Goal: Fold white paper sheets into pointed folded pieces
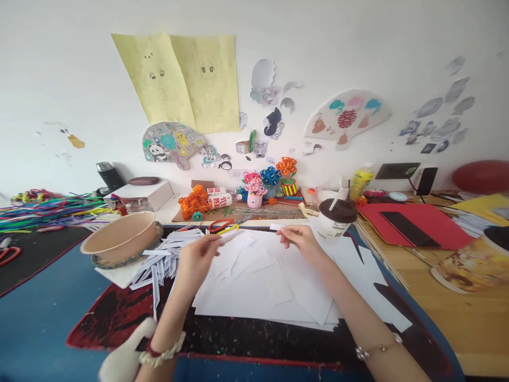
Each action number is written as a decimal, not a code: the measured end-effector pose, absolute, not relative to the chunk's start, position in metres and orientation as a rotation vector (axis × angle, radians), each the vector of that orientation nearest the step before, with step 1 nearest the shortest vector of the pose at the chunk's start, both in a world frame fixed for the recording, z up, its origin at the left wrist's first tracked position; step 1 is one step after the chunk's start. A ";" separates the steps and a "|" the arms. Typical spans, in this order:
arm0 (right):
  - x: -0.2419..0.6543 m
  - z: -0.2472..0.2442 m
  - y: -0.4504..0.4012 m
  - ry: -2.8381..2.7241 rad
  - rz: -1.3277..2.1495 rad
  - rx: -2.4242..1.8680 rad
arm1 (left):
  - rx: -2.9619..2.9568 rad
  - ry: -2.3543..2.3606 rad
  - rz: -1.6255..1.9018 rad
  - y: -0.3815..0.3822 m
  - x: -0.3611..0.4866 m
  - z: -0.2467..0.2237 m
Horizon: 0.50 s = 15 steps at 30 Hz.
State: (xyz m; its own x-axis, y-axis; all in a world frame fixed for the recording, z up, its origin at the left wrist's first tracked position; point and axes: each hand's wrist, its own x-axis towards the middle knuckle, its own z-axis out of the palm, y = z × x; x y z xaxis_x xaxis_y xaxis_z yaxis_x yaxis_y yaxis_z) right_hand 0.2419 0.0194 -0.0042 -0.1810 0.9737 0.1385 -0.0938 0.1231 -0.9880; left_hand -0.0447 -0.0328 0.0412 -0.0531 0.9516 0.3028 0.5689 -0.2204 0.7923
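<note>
My left hand (201,254) is closed in a pinch on a narrow folded strip of white paper (229,236), which points to the right. Over the white sheets, my right hand (300,243) has its fingers curled together. A small white paper piece (275,226) shows at its fingertips; whether they grip it I cannot tell. Beneath both hands, white paper sheets (254,292) and loose cut pieces lie overlapping on a dark mat (238,334). Beside my left hand is a heap of folded paper strips (165,257). Scissors with orange handles (218,225) and a yellow-handled tool (230,229) lie just beyond.
A beige bowl (119,236) stands at the left, near bundles of coloured pipe cleaners (59,209). A lidded drink cup (337,217) is close behind my right hand. Craft flowers (254,185) line the back. To the right lie a red folder (417,223) and a phone (409,229).
</note>
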 end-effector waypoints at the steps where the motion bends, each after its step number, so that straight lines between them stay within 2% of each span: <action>1: 0.244 -0.005 0.019 -1.322 1.281 -0.957 | 1.829 1.768 1.268 -0.037 -0.059 0.045; 4: 0.244 -0.007 0.017 -1.291 1.300 -0.953 | 1.804 2.307 1.359 -0.047 -0.092 0.058; 7: 0.240 -0.010 0.015 -1.287 1.330 -0.953 | 1.999 2.678 1.152 -0.053 -0.096 0.062; 9: 0.237 -0.012 0.015 -1.278 1.334 -0.958 | 2.204 2.636 0.966 -0.058 -0.080 0.058; 15: 0.239 -0.015 0.018 -1.224 1.279 -0.981 | 2.545 2.130 0.422 -0.064 -0.013 0.028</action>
State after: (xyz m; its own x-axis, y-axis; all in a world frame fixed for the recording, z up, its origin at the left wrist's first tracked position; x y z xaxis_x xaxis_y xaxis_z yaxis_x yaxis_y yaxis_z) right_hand 0.2390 0.0180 -0.0149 -0.0995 0.9897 0.1031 -0.1465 0.0879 -0.9853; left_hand -0.0132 -0.0638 0.0279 0.1663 0.9332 0.3187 0.9842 -0.1772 0.0051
